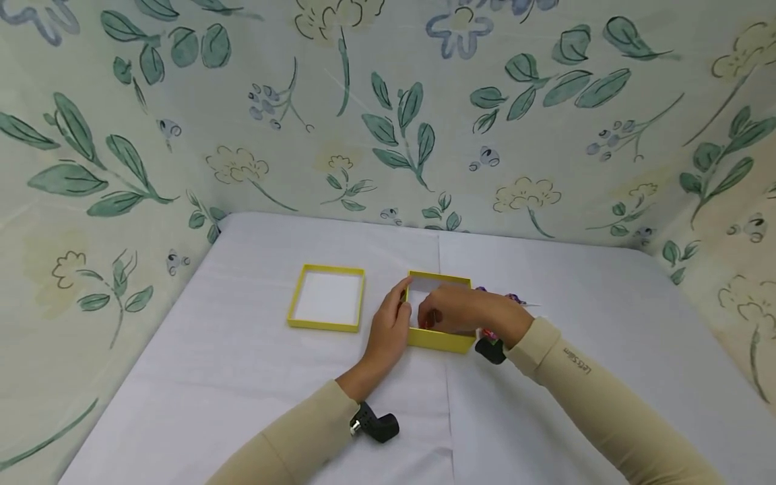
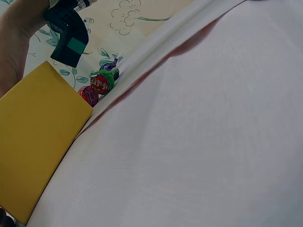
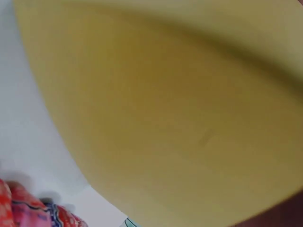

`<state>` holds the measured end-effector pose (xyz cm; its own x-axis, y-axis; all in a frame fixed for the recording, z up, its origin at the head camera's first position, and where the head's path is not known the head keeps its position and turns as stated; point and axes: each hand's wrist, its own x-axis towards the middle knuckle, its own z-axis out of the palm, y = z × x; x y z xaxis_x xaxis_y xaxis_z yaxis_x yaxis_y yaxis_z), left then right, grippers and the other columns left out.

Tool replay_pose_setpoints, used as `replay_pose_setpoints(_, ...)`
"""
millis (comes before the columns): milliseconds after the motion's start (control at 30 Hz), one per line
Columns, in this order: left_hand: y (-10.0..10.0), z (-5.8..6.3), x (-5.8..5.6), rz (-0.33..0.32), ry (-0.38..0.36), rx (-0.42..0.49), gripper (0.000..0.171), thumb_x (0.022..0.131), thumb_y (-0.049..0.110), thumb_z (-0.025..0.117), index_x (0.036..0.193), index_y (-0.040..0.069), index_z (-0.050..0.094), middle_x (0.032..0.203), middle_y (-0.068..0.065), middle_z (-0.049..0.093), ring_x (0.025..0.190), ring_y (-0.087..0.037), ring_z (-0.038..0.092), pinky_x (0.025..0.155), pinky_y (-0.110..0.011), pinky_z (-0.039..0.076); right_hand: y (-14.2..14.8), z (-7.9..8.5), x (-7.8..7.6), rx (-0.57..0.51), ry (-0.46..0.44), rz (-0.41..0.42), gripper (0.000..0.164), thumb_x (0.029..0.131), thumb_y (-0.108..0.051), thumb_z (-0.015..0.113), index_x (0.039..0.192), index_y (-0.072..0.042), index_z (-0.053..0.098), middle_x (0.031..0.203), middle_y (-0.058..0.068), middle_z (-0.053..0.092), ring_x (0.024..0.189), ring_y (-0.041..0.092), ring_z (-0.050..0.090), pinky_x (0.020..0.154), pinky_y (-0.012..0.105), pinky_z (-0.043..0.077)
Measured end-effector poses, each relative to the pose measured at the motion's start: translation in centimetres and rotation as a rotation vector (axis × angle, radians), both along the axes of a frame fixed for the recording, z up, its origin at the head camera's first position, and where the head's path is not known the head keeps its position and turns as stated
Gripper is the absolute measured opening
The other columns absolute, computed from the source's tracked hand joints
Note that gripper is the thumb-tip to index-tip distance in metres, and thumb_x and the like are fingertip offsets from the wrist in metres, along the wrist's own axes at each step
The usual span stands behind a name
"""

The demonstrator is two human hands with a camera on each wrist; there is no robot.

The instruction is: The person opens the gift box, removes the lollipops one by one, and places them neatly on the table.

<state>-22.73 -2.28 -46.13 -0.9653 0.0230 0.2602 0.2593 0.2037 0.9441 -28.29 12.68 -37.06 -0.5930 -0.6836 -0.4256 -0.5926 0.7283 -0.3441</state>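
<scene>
My left hand (image 1: 388,330) rests against the left side of a yellow box (image 1: 439,339), its fingers lying straight along the wall up to the far corner. My right hand (image 1: 451,310) reaches down into the same box, fingers bent, and pinches a small red-wrapped lollipop (image 1: 431,319), mostly hidden by the fingers. Just right of the box lie several wrapped lollipops (image 2: 102,81), in red, green and purple wrappers. The right wrist view is mostly filled by the yellow box wall (image 3: 165,118), with red wrappers (image 3: 31,208) at the lower left.
A shallow yellow-rimmed lid (image 1: 325,327) with a white inside lies left of the box. Both stand on a white cloth-covered table (image 1: 273,377). A flower-patterned curtain (image 1: 339,135) hangs behind and at the sides.
</scene>
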Motion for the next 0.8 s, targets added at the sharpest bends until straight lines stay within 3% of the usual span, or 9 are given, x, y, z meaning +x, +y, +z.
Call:
replay_pose_setpoints(333,0.1,0.0,0.0,0.014,-0.001,-0.012,0.047,0.1,0.013,0.037,0.146,0.023,0.043,0.145,0.003,0.045,0.126,-0.011,0.046,0.106,-0.035,0.039,0.6,0.3,0.3,-0.092,0.069,-0.02,0.009,0.085,-0.018,0.073,0.093,-0.019,0.068,0.082,-0.012,0.062,0.079,0.01,0.057,0.075,0.024,0.051)
replay_pose_setpoints(467,0.2,0.0,0.2,0.028,-0.012,-0.022,0.047,0.1,0.014,0.037,0.145,0.023,0.043,0.143,0.002,0.047,0.121,-0.014,0.048,0.103,-0.036,0.04,1.2,1.3,0.8,-0.145,0.057,-0.07,0.012,0.084,-0.018,0.073,0.093,-0.02,0.067,0.085,-0.011,0.063,0.082,0.011,0.058,0.077,0.025,0.052)
replay_pose_setpoints(600,0.3,0.0,0.2,0.026,-0.016,-0.029,0.046,0.1,0.015,0.037,0.145,0.024,0.043,0.144,0.004,0.046,0.127,-0.011,0.045,0.105,-0.036,0.039,1.9,2.7,1.2,-0.163,0.055,-0.116,0.014,0.084,-0.018,0.074,0.096,-0.021,0.067,0.087,-0.011,0.064,0.086,0.012,0.059,0.082,0.029,0.054)
replay_pose_setpoints(800,0.3,0.2,0.1,0.018,-0.035,-0.011,0.046,0.101,0.017,0.036,0.146,0.025,0.041,0.148,0.008,0.041,0.134,-0.008,0.038,0.11,-0.034,0.034,3.1,4.8,2.1,-0.211,0.119,-0.129,0.016,0.083,-0.017,0.074,0.098,-0.019,0.067,0.089,-0.009,0.064,0.088,0.014,0.06,0.081,0.032,0.055)
